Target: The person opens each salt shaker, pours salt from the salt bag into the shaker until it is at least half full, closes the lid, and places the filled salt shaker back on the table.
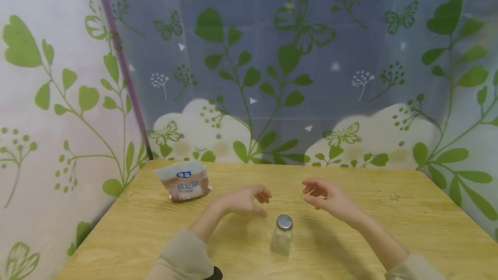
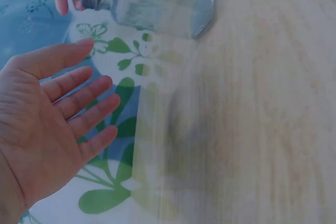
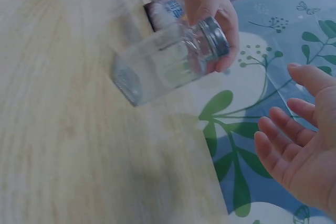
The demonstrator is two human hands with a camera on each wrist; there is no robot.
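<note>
A small clear glass shaker (image 1: 282, 239) with a silver metal lid stands upright on the wooden table, near the front middle. Left of it and a little farther back, my left hand (image 1: 244, 201) hovers with loosely bent fingers and holds nothing. My right hand (image 1: 326, 198) is raised on the other side, likewise holding nothing. Both wrist views show the shaker (image 2: 157, 1) apart from the palm; in the right wrist view the shaker (image 3: 168, 61) has the left hand (image 3: 212, 17) behind its lid. The glass looks nearly colourless, and any contents are hard to make out.
A printed plastic bag (image 1: 186, 182) with a pale top and brownish lower part stands at the back left of the wooden table (image 1: 369, 193). Behind the table hangs a blue cloth (image 1: 249, 55) with green leaves and butterflies.
</note>
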